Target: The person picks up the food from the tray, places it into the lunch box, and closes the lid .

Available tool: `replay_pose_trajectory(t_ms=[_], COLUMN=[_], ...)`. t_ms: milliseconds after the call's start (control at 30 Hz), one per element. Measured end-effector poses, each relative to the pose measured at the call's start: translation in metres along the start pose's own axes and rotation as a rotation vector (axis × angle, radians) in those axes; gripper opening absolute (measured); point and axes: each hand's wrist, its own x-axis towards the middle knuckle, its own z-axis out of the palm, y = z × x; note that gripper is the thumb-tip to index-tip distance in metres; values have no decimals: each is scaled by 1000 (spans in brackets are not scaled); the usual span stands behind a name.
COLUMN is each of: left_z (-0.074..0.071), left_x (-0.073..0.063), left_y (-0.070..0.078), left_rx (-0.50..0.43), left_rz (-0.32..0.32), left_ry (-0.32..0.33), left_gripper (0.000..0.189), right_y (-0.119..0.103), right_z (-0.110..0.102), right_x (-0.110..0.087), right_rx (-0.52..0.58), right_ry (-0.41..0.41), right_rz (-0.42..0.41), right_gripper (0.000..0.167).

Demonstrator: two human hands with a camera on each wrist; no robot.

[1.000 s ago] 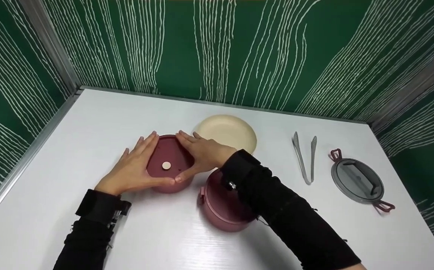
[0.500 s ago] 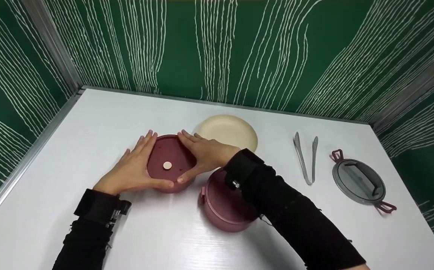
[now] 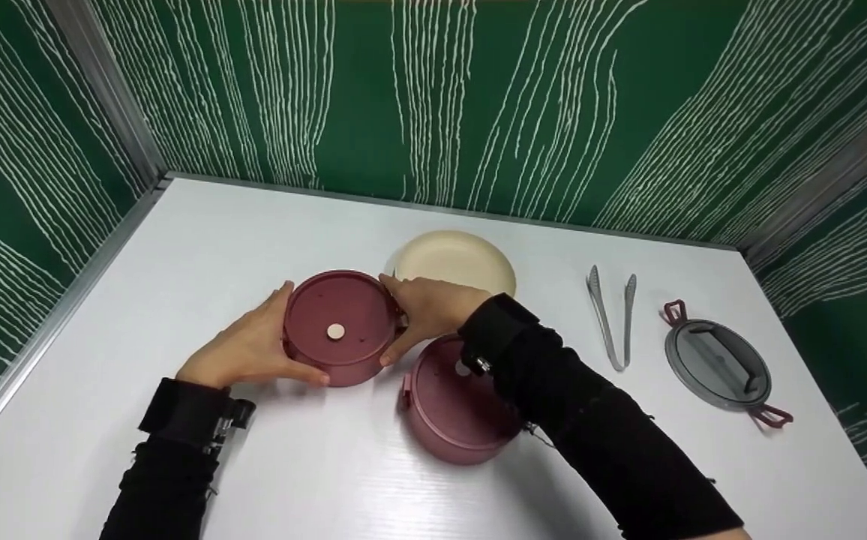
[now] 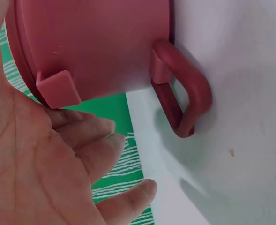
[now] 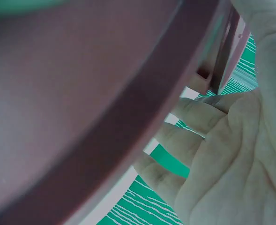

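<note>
A round maroon lidded container (image 3: pixel 340 304) with a pale button on its lid stands on the table between both hands. My left hand (image 3: pixel 250 345) lies along its left side, thumb toward the front. In the left wrist view, a latch (image 4: pixel 59 91) sits at the rim by the palm, and a loop handle (image 4: pixel 191 84) juts out near the base; the fingers extend loosely beside the wall. My right hand (image 3: pixel 433 307) is at the right side, thumb and fingers apart around the edge. A second maroon container (image 3: pixel 452 420) stands just below the right wrist, partly covered by the sleeve.
A cream plate (image 3: pixel 452 259) lies behind the right hand. Farther right are grey tongs (image 3: pixel 613 337), spread apart, and a grey round lid (image 3: pixel 715 364) with maroon clips folded outward. Green walls with white lines (image 3: pixel 433 97) border the white table (image 3: pixel 343 480).
Both hands have drawn apart from the lid's top and slid down to the container's sides. More of the lid shows now. The container stays about where it was.
</note>
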Motion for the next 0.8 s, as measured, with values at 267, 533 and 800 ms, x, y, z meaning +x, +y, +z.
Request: replay_pose_trajectory(t_ms=[267, 533, 800], left_z=[1, 2, 1], left_x=[1, 2, 2], left_y=[-4, -9, -12], left_rx=[3, -8, 8], left_rz=[0, 7, -1], left_ry=[10, 50, 62], left_gripper=[101, 97, 99], right_y=[4, 4, 5], right_z=[2, 2, 2], right_x=[1, 1, 2], right_rx=[24, 21, 44], right_ry=[26, 38, 58], right_rz=[-60, -86, -104], right_gripper=[84, 79, 77])
